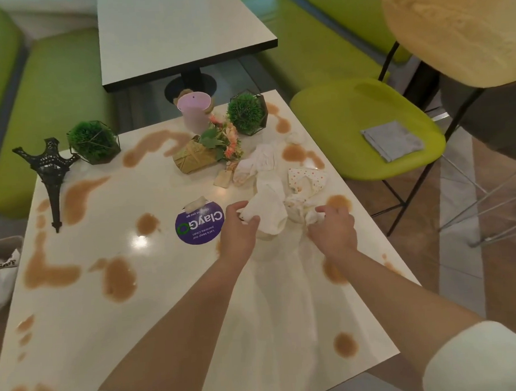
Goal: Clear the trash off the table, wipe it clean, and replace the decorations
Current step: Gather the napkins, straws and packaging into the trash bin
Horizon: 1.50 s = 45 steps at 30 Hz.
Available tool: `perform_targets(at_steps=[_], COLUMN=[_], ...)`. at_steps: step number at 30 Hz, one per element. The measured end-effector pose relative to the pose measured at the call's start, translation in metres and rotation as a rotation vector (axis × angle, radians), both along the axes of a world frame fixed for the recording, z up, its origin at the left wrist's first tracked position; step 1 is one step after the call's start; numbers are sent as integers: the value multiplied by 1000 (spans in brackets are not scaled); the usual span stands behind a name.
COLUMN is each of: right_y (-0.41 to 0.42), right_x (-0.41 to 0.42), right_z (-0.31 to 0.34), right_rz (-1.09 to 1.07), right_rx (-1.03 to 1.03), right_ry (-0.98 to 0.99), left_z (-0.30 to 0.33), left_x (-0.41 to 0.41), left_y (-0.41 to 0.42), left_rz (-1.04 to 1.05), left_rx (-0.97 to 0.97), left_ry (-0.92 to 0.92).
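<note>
**Trash Collection: Gathering Crumpled Paper**

Both hands work the trash pile [268, 192] at the right-centre of the table [79, 336]. The left hand [237, 234] curls its fingers round a white crumpled napkin [263, 212]; the right hand [333, 230] pinches another wad, probably bunching the pieces into one load. Brown spills [118, 278] cover the surface and remain unwiped. The decorations, including the tower model [50, 174] and flower basket [201, 153], sit at the far edge. A grey cloth [393, 139] lies on the green chair [335, 109], apparently kept for wiping.
</note>
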State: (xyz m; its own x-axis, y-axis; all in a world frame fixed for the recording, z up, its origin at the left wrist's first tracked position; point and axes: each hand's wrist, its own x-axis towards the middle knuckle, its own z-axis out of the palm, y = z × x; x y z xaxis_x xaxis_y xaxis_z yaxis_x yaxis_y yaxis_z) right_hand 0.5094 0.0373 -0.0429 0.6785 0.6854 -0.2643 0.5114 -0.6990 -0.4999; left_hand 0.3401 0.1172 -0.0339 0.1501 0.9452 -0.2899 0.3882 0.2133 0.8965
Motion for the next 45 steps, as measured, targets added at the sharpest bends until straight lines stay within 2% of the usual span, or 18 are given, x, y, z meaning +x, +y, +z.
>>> perform_targets(at_steps=[4, 7, 10, 14, 21, 24, 29, 36, 40, 45], right_y=[7, 14, 30, 55, 88, 101, 123, 160, 183, 208], right_x=[3, -7, -27, -69, -155, -194, -276, -393, -465, -537], right_z=[-6, -1, 15, 36, 59, 62, 67, 63, 51, 33], right_rz=[-29, -97, -153, -74, 106, 146, 199, 282, 308, 399], right_rx=[-10, 153, 359, 421, 384, 376, 374, 363, 324, 291], right_ry=[-19, -32, 113, 301, 364, 406, 462, 526, 585, 539], left_z=[3, 6, 10, 26, 44, 46, 45, 33, 29, 18], left_x=[-7, -16, -28, -55, -131, -171, -256, -388, -461, -537], left_y=[9, 18, 26, 34, 51, 59, 71, 97, 109, 122], left_rz=[64, 109, 130, 139, 201, 236, 327, 406, 520, 657], left_rx=[-22, -46, -28, -50, -66, -24, -64, -47, -23, 32], left_ry=[-15, -17, -13, -60, -102, -104, -134, 31, 90, 190])
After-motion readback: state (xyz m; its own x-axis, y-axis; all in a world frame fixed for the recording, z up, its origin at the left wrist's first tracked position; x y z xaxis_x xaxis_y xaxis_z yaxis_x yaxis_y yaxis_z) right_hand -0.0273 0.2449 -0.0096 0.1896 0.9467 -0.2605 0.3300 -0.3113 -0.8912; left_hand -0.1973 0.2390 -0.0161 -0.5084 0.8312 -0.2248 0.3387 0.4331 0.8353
